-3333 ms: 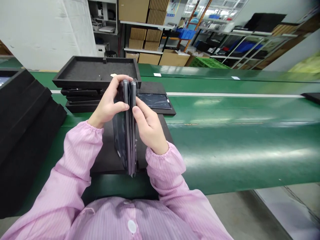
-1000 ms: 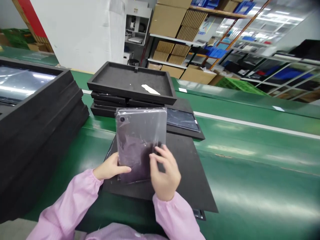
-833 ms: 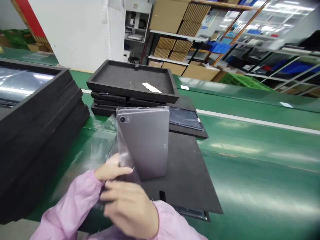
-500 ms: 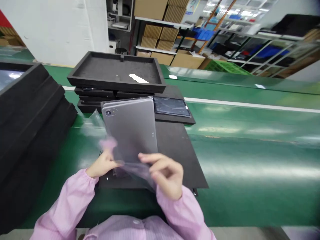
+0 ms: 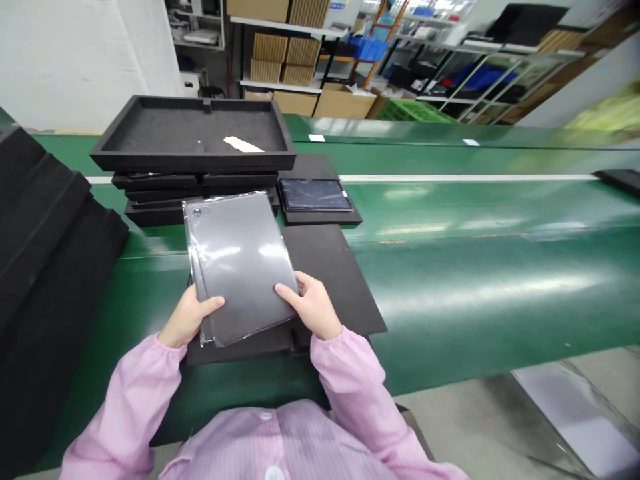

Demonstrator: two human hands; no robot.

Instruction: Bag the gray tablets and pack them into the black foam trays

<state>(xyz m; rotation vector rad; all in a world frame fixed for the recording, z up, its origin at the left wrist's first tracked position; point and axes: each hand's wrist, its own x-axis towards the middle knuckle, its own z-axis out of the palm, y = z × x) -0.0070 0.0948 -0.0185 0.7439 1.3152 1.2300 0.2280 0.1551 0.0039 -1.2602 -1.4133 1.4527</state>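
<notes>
A grey tablet (image 5: 245,267) in a clear plastic bag (image 5: 194,263) is held up in front of me, its back with the camera facing me. My left hand (image 5: 189,315) grips its lower left edge, thumb on the back. On the right edge my right hand (image 5: 314,304) holds it too, thumb across the back and fingers behind, partly hidden. Beneath the tablet lies a flat black foam sheet (image 5: 340,280). Just beyond it, another tablet (image 5: 316,195) rests screen up on a black foam piece (image 5: 320,218).
Stacked black foam trays (image 5: 150,137) stand behind the tablet, a torn white scrap (image 5: 243,144) in the top one. At left rises a tall black foam stack (image 5: 45,267). Everything sits on a green bench (image 5: 475,300). Shelves with cardboard boxes (image 5: 280,60) are across from me.
The plastic, loose and partly pulled away at the bottom before, now lies closely round the tablet. My right hand has moved from the plastic to the tablet's right edge. The view has shifted right.
</notes>
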